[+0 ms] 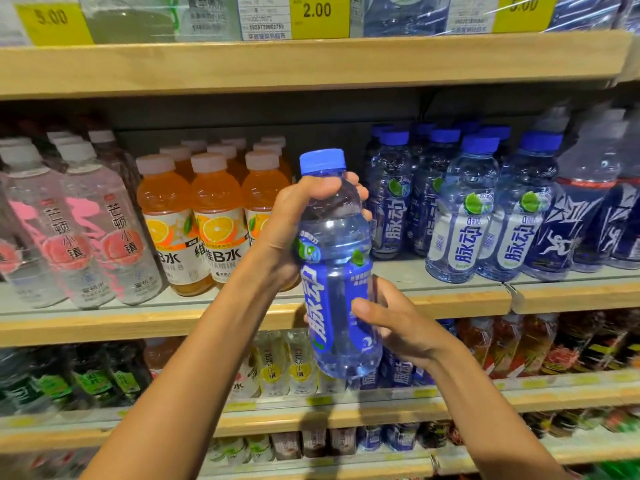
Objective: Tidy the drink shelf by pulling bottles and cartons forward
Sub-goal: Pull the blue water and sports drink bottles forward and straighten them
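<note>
1 blue bottle near upright, cap up.

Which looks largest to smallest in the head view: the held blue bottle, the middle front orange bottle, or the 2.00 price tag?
1. held blue bottle, though nearness to the camera enlarges it
2. middle front orange bottle
3. 2.00 price tag
</note>
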Tool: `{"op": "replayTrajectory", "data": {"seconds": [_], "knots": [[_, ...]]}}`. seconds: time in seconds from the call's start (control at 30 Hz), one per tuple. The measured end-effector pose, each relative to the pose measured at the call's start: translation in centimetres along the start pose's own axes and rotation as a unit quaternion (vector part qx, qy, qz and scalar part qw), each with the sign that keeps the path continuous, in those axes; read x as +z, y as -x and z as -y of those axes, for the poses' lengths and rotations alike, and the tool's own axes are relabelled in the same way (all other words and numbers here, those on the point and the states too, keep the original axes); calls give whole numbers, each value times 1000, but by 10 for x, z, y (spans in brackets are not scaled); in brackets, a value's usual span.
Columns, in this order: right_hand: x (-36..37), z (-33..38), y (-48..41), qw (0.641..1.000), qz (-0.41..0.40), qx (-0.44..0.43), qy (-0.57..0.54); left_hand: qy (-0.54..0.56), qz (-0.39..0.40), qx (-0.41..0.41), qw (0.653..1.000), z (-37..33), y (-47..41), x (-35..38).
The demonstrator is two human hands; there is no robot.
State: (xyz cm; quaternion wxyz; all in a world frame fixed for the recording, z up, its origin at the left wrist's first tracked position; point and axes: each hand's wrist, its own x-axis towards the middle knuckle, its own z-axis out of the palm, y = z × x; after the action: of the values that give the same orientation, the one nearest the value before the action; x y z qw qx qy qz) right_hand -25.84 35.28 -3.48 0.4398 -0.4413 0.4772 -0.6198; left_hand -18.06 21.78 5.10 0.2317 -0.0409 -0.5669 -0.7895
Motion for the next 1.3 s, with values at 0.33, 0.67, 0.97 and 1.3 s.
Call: {"op": "replayTrajectory", "data": {"seconds": [0.33, 0.67, 0.97, 1.3], "knots": [[12, -8, -17, 999, 39, 12, -30, 168, 159, -43, 972, 16, -6, -16], [2, 0, -23, 927, -248, -111, 259, -224, -156, 129, 953, 37, 24, -29], [-19, -14, -63, 894, -330, -142, 268, -774, 18, 331, 539, 96, 49, -86], [-40, -24, -119, 937, -261, -81, 217, -825, 77, 368, 422, 117, 41, -113]]}}
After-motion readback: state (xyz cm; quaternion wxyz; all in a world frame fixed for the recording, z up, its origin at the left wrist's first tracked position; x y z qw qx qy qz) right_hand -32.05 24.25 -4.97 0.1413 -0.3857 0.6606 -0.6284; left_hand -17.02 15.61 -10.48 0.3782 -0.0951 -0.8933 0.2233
